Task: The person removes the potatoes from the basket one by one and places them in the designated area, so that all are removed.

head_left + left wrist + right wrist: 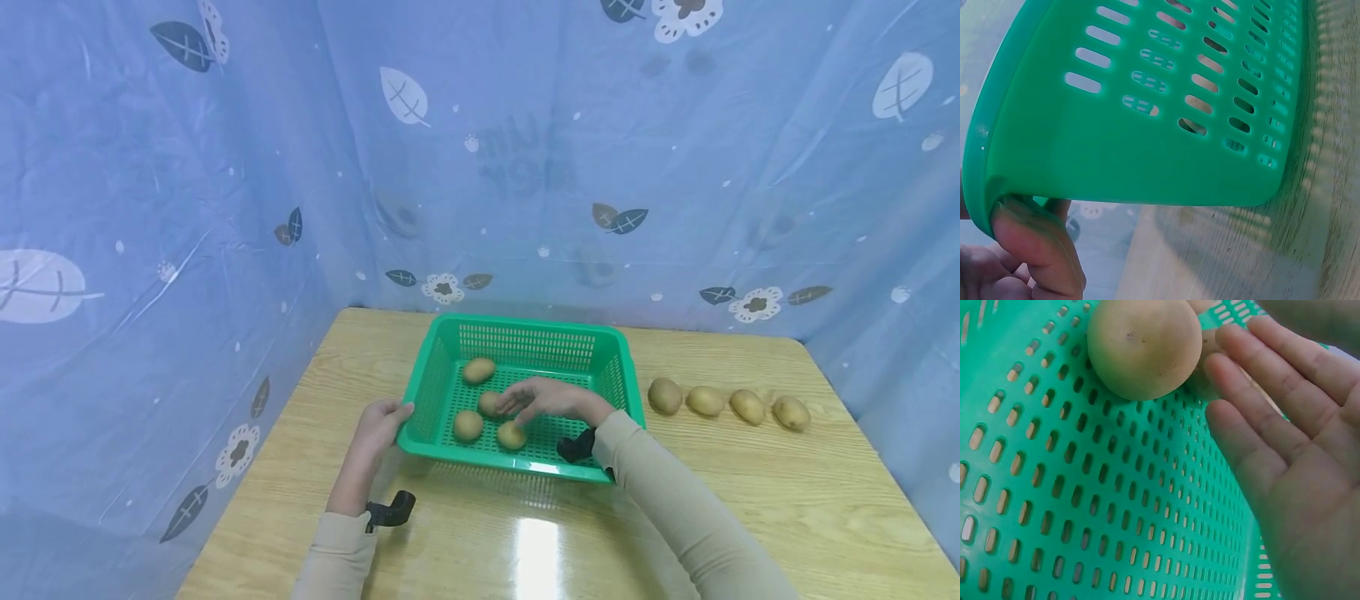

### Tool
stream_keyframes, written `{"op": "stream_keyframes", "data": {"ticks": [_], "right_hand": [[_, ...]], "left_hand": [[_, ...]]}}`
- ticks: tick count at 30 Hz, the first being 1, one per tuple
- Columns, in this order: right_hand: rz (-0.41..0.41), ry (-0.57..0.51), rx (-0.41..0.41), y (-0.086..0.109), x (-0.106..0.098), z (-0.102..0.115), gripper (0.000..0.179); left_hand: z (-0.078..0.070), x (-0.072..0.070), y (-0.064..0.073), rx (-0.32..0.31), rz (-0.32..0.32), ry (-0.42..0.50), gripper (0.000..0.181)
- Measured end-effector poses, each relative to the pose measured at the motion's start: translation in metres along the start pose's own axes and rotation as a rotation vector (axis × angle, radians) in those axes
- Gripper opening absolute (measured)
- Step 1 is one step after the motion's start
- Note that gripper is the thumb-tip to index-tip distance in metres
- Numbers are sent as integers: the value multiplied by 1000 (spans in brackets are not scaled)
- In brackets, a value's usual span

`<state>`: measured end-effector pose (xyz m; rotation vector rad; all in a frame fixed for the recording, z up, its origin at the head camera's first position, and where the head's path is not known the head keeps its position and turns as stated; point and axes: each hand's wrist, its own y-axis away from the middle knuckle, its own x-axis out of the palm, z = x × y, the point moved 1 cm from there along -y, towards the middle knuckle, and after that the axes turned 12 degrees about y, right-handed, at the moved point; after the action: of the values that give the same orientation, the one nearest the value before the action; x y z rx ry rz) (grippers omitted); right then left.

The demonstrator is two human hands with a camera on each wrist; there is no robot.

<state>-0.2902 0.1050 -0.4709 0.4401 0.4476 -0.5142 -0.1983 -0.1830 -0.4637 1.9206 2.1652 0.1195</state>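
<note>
A green plastic basket (517,322) with slotted walls stands on the wooden table, several potatoes inside it. My left hand (378,423) grips the rim at its left front corner; in the left wrist view, curled fingers (1038,244) hold the edge from outside. Over the basket's middle, my right hand (546,397) hovers with its fingers straight and nothing in its grasp. Just below its fingertips lies one potato (512,436), with a second potato (489,405) partly behind them. Further left are a potato (468,426) and, towards the back, another potato (478,371).
To the basket's right, several potatoes (705,401) lie in a row on the table (750,492). Blue patterned curtains (525,167) hang behind the table and at both sides. Each wrist carries a black camera mount (392,508).
</note>
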Motion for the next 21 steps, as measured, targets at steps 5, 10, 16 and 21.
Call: {"op": "stream_keyframes", "data": {"ticks": [5, 10, 16, 21], "right_hand": [[40, 41, 13, -1, 1, -1, 44], [55, 89, 34, -4, 1, -4, 46], [73, 147, 56, -6, 4, -8, 46], [84, 172, 74, -6, 9, -11, 50]], "left_hand": [[0, 0, -1, -14, 4, 7, 40], [-3, 1, -2, 1, 9, -3, 41], [-1, 0, -2, 3, 14, 3, 41], [1, -1, -2, 2, 14, -1, 42]]}}
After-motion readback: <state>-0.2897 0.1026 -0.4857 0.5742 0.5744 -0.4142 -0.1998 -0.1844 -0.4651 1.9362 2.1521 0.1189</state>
